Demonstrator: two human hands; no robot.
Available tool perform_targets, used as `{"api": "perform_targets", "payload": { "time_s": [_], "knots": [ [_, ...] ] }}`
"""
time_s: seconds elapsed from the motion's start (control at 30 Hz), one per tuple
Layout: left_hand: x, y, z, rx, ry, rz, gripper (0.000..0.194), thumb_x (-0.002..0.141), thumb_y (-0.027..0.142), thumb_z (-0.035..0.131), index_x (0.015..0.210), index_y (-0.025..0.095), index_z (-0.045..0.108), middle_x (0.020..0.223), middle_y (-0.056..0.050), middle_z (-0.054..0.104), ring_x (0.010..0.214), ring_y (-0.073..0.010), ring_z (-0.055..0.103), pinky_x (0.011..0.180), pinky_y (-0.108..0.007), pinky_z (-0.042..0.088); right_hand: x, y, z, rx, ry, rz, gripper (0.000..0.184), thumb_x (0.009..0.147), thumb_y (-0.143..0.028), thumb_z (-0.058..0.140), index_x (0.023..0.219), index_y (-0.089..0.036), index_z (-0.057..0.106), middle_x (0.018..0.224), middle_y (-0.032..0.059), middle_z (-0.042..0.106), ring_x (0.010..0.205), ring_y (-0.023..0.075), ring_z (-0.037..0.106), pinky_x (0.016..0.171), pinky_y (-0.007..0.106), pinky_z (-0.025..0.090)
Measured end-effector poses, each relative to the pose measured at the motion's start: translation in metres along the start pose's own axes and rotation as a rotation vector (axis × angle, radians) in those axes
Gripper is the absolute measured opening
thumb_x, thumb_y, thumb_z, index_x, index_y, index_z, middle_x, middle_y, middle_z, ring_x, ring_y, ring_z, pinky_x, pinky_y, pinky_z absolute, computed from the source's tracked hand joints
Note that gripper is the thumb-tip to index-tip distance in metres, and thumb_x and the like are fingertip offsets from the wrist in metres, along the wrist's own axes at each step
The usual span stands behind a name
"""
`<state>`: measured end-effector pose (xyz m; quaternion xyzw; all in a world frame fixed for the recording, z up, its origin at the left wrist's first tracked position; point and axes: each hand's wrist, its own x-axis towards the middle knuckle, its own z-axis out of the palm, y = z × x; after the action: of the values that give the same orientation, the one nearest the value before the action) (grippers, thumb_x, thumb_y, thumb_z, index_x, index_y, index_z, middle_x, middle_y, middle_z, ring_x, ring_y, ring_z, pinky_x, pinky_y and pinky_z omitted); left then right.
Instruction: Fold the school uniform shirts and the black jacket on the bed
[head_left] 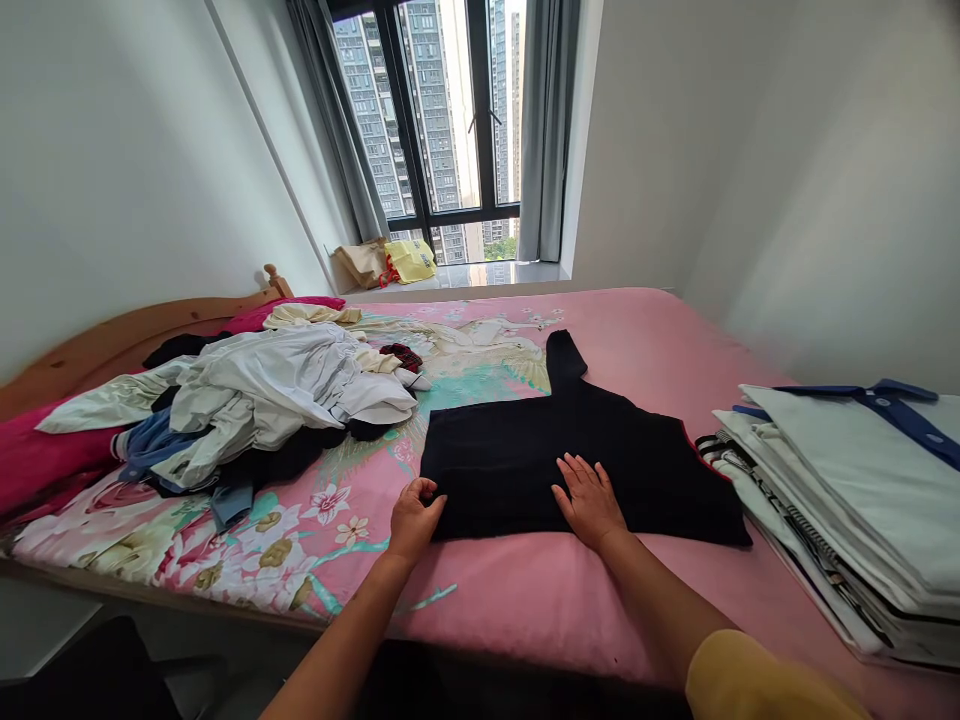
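A black short-sleeved top (510,450) is spread sideways on the bed, its hem toward the left and one sleeve (565,360) pointing toward the window. A bit of red edging shows near its right end. My left hand (415,518) is at the near corner of the hem, thumb and fingers closed on the cloth's edge. Flat on the middle of the garment, near its front edge, rests my right hand (590,500) with the fingers stretched out.
A loose heap of clothes (277,385) covers the bed's left side by the wooden headboard (127,325). Folded clothes (862,500) are stacked at the right. Beyond the pink floral bedsheet (495,590), a brown bag (361,263) and a yellow bag (411,260) sit on the windowsill.
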<state>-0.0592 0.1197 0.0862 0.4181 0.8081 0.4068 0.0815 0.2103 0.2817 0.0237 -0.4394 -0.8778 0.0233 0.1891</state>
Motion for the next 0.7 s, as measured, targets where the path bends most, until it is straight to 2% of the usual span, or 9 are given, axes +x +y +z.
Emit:
{"api": "perform_targets", "payload": {
  "time_s": [0.1,0.27,0.43,0.7],
  "knots": [
    [-0.004,0.006,0.0,0.019,-0.015,0.002,0.012,0.069,0.033,0.056,0.073,0.022,0.057,0.075,0.0,0.06,0.073,-0.0171,0.058,0.07,-0.029,0.043,0.0,0.0,0.0,-0.005,0.009,-0.004,0.053,0.092,-0.044,0.028,0.136,-0.018,0.038,0.143,0.0064,0.036,0.134,0.0221,0.025,0.112,0.046,0.007],
    [0.0,0.009,-0.001,0.052,-0.001,-0.045,0.026,0.07,0.041,0.058,0.088,0.021,0.057,0.074,0.001,0.061,0.07,-0.017,0.059,0.065,-0.027,0.042,0.0,0.0,0.0,-0.013,0.016,-0.002,0.052,0.092,-0.043,0.03,0.136,-0.017,0.039,0.143,0.0063,0.037,0.134,0.0224,0.026,0.112,0.046,0.007],
    [0.002,0.018,-0.004,0.064,-0.008,-0.01,0.022,0.074,0.042,0.053,0.065,0.022,0.057,0.068,0.001,0.059,0.068,-0.0159,0.056,0.063,-0.026,0.038,0.0,0.001,0.001,-0.009,0.027,-0.007,0.052,0.092,-0.043,0.03,0.136,-0.017,0.039,0.142,0.0069,0.037,0.134,0.0223,0.026,0.112,0.046,0.007],
    [-0.001,0.026,-0.007,0.0,-0.024,0.082,0.021,0.071,0.035,0.052,0.058,0.021,0.045,0.068,0.002,0.053,0.072,-0.0143,0.051,0.07,-0.025,0.038,-0.001,0.0,-0.001,-0.024,0.02,-0.003,0.052,0.092,-0.044,0.03,0.136,-0.017,0.039,0.143,0.006,0.036,0.134,0.0218,0.026,0.112,0.046,0.007]
  ]
}}
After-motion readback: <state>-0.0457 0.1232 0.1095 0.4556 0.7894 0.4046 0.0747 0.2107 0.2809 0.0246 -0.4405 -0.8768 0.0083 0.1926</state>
